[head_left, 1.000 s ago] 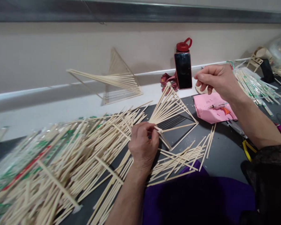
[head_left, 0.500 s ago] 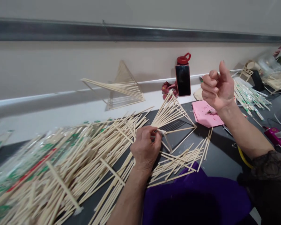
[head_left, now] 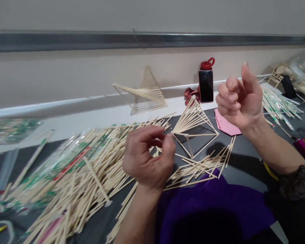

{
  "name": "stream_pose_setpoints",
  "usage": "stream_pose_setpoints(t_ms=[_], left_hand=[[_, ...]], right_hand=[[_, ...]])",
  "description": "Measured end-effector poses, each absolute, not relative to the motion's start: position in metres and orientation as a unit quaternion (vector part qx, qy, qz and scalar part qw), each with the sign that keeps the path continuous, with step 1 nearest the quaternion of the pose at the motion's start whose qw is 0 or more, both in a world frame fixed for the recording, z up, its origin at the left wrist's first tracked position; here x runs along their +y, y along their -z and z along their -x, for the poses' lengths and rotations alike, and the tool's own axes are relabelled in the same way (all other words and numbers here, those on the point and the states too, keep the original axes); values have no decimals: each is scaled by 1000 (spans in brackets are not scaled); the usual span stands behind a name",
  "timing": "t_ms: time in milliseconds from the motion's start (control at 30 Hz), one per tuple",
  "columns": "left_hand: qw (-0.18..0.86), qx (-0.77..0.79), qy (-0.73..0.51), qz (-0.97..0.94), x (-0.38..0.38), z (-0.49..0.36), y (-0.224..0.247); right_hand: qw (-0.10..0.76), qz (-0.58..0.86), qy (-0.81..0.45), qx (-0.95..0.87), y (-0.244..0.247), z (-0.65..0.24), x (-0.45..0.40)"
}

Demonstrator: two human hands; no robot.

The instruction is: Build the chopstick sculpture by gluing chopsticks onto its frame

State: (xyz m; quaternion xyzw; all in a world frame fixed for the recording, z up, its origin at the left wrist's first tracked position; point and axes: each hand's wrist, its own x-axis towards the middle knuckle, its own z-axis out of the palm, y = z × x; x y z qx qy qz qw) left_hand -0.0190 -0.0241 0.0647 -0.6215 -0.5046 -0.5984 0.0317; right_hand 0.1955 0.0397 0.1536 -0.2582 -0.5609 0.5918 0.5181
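Observation:
A fan-shaped frame of thin wooden sticks [head_left: 193, 123] stands on the dark table. My left hand [head_left: 149, 156] is raised at the frame's left, thumb and index finger apart in a C shape, with nothing visible between them. My right hand [head_left: 240, 98] hangs in the air to the right, thumb up and fingers loosely curled, not touching anything; its palm looks bare. Short loose sticks [head_left: 203, 167] lie in front of the frame. A large pile of sticks [head_left: 99, 179] spreads out at the left.
A second stick frame [head_left: 144, 93] stands by the wall. Farther right are a red-capped bottle [head_left: 206, 64], a phone [head_left: 205, 86] and pink paper [head_left: 226, 124]. Plastic-wrapped sticks [head_left: 279, 103] lie beyond my right hand. Purple cloth [head_left: 218, 200] covers the near edge.
My left hand has let go of the frame's corner and moved back toward me, its fingers parting. My right hand remains raised. The view has shifted left.

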Motion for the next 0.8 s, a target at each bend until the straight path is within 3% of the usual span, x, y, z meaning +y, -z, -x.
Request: stream_pose_setpoints(t_ms=[133,233,367,533,567,633,700,800], left_hand=[[-285,-433,537,665,-53,-23,-99],[-419,-397,560,594,-58,-53,-92],[-525,-394,595,464,-66,-83,-72],[-680,-326,383,534,-87,-76,-72],[-675,-332,370,545,-88,-65,-73],[-546,-412,437,584,-81,-34,-74],[-389,-492,504,594,-64,2,-69],[-300,-585,486,575,-35,46,-53]], right_hand=[[501,132,-670,-531,-161,-163,11],[493,135,-675,-533,-153,-145,-1],[532,257,-548,-592,-145,-139,-11],[641,316,-343,-609,-153,-154,-6],[646,331,-321,-609,-151,-159,-1],[622,379,-311,-610,-138,-170,11],[564,456,-325,-607,-112,-181,23],[475,556,-299,-613,-65,-196,33]])
